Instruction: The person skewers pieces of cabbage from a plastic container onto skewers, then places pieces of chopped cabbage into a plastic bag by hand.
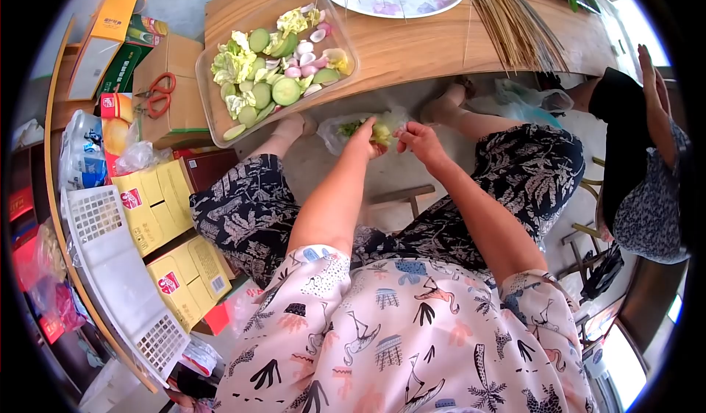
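Low between my knees, my left hand (363, 142) is closed around a pale yellow-green piece of leafy vegetable (381, 133). My right hand (425, 147) is just to its right, thumb and fingers pinched together; what they hold, if anything, is too small to make out. A clear plastic bag (334, 142) with some greens hangs open below and behind the hands. On the table ahead, a clear plastic tray (203, 82) holds round green vegetable slices (285, 91), leafy pieces (234, 61) and pink-white bulbs (307, 60).
A floral plate (397, 5) and a bundle of thin sticks (507, 23) lie on the wooden table (397, 49). At left are red-handled scissors (159, 95) on a cardboard box (173, 67), yellow cartons (154, 205) and a white rack (118, 266). Another person's hand (651, 82) is raised at right.
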{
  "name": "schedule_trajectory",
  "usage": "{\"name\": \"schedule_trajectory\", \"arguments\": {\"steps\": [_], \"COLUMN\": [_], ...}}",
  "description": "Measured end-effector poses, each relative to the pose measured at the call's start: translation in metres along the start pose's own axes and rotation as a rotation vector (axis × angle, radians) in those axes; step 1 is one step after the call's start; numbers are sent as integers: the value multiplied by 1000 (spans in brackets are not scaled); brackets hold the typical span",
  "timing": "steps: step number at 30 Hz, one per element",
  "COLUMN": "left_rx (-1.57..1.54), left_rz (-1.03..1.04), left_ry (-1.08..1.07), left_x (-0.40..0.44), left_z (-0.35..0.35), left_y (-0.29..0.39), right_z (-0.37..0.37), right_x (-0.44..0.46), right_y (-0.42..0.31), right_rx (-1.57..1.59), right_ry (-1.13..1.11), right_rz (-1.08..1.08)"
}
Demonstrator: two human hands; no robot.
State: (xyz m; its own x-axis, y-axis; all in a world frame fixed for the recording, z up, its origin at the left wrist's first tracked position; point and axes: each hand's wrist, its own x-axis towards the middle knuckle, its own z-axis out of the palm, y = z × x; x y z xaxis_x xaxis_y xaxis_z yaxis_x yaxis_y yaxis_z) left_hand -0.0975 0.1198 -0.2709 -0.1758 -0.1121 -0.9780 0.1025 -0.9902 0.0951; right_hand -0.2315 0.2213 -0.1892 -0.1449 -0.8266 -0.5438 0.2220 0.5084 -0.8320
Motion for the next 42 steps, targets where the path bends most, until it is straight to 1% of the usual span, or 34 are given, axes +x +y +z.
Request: {"name": "schedule_trajectory", "arguments": {"steps": [2, 4, 5, 6, 8, 10, 12, 13, 15, 16, 18, 19, 21, 23, 24, 25, 26, 28, 29, 31, 32, 33, 35, 36, 38, 39, 41, 42], "left_rx": [30, 57, -23, -103, -99, -99, 88, 80, 268, 253, 533, 526, 703, 684, 743, 800, 796, 933, 929, 1185, 1223, 1222, 1257, 1256, 1104, 1106, 836, 844], "left_rz": [26, 53, 30, 7, 27, 54, 304, 316, 424, 450, 643, 658, 988, 1229, 1301, 1367, 1373, 1433, 1437, 1463, 1350, 1352, 1202, 1201, 1196, 1195, 1416, 1556], "left_ry": [-32, -65, -127, -188, -188, -185, -152, -143, -219, -195, -153, -139, -34, 216, 370, 525, 526, 739, 735, 1112, 1116, 1114, 1004, 1008, 941, 944, 853, 958], "left_x": [-2, 2, 7, 8, 9, -5, -27, -46, -91, -112, -151, -171, -207, -219, -220, -216, -205, -184, -176, -165, -161, -165, -182, -179, -170, -172, -175, -177], "left_z": [2, 1, 0, -2, -6, -10, -20, -26, -41, -52, -66, -72, -93, -118, -131, -143, -156, -170, -170, -157, -151, -144, -133, -138, -156, -159, -165, -165], "left_y": [-1, 0, 3, 4, 5, 4, -2, -3, 3, 7, 18, 28, 48, 79, 99, 118, 137, 165, 169, 171, 173, 172, 170, 173, 182, 182, 182, 182], "right_z": [-2, -6, -8, -10, -15, -18, -26, -31, -38, -38, -37, -37, -34, -30, -27, -25, -24, -24, -25, -27, -27, -28, -29, -29, -26, -24, -23, -23], "right_x": [0, 2, 2, 2, 1, 0, -1, 2, 10, 13, 14, 12, 13, 13, 11, 9, 6, 3, 2, 1, 1, 1, 2, 2, 3, 3, 4, 6], "right_y": [0, -6, -6, -5, -5, -7, -6, -6, 2, 3, 6, 6, 11, 11, 9, 8, 7, 4, 3, 3, 4, 5, 5, 5, 5, 4, 4, 5], "right_rx": [-1, -38, -39, 2, 37, 229, 269, 307, 319, 322, 327, 334, 300, 265, 248, 231, 228, 215, 212, 214, 214, 220, 224, 215, 210, 208, 210, 212], "right_ry": [-12, 30, 31, 28, 22, 129, 153, 176, 190, 206, 169, 173, 154, 145, 137, 130, 129, 123, 126, 149, 152, 152, 148, 142, 131, 134, 138, 126], "right_rz": [-17, -9, -9, 34, 72, 183, 203, 223, 225, 231, 226, 229, 230, 227, 216, 205, 200, 194, 190, 196, 193, 193, 194, 190, 188, 189, 189, 189]}}
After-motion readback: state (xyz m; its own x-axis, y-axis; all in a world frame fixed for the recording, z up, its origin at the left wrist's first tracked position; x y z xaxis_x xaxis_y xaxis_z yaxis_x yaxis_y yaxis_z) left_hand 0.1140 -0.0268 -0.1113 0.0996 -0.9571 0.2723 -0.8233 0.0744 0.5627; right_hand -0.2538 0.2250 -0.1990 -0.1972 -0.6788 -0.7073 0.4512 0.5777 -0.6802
